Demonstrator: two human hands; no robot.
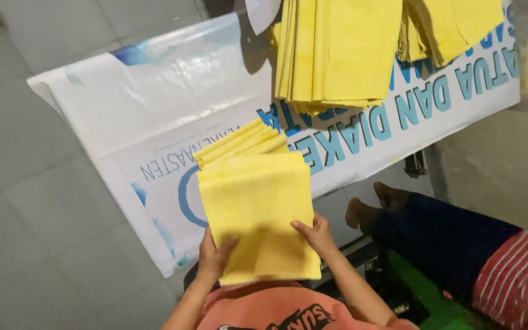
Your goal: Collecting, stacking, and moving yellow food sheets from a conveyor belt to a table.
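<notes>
Item: one stack of yellow sheets (258, 214), which I held over the white printed banner (154, 122) spread on the floor, with a larger yellow pile (337, 52) lying further up it. My left hand (214, 256) clasped the stack's lower left edge and my right hand (317, 235) gripped its lower right, fingers curled over the top sheet.

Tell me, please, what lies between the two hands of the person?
In the head view, the yellow sheet stack lies between them: the left hand grips its lower left edge and the right hand its right edge.
</notes>
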